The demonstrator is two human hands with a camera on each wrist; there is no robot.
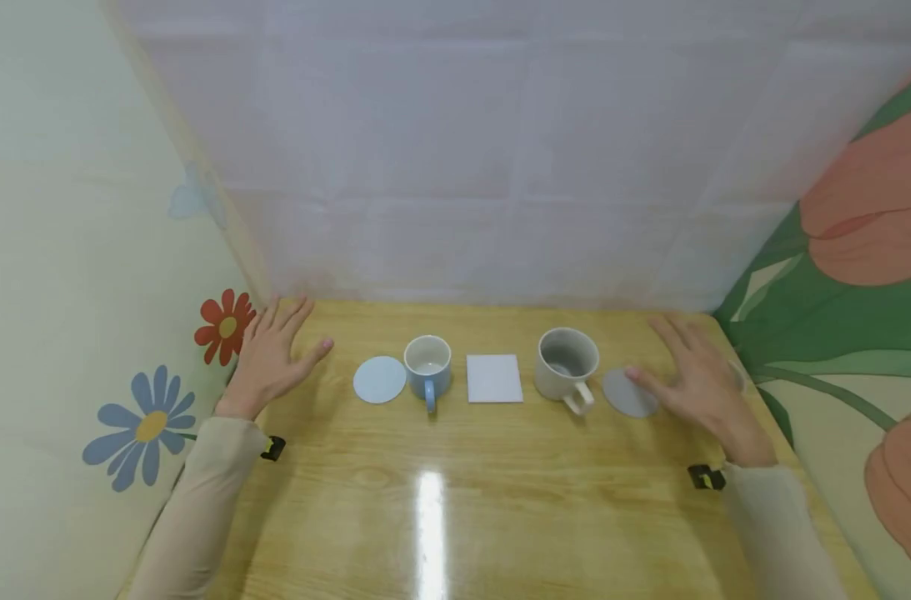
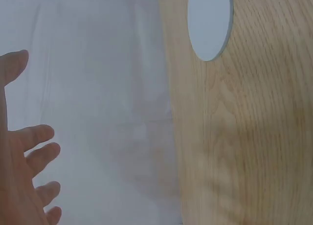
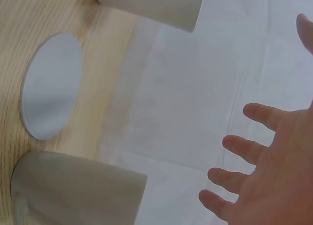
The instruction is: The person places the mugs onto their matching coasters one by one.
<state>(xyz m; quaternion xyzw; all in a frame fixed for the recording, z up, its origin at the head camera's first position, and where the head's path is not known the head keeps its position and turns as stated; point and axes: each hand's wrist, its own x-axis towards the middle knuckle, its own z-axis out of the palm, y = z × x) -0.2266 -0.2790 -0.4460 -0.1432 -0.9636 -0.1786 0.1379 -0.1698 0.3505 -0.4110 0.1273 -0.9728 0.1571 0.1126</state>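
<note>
– Pale sheet (image 1: 500,167) at the back, floral panels (image 1: 860,192) either side, wood-grain tabletop (image 1: 545,508) with a glare streak. What's the row, left to right?

– Light-blue disc (image 1: 380,380), blue mug (image 1: 428,371), white square (image 1: 494,379), white mug (image 1: 551,387), grey disc (image 1: 629,393), then a grey mug (image 3: 78,188) at the right end, mostly behind the hand in the head view. Blue and white mugs upright, handles toward the person.

– Left hand (image 1: 271,360)?

– Raised, fingers spread, nothing held. Left of the light-blue disc, apart from it.

– Right hand (image 1: 698,383)?

– Same: fingers extended, holding nothing. A bit blurred in the head view. Thumb tip overlaps the grey disc's edge there, but the wrist view shows a gap.

– Disc position?

– Flat on wood, between the white and grey mugs. Light-blue one lies flat too, just beside the blue mug.
</note>
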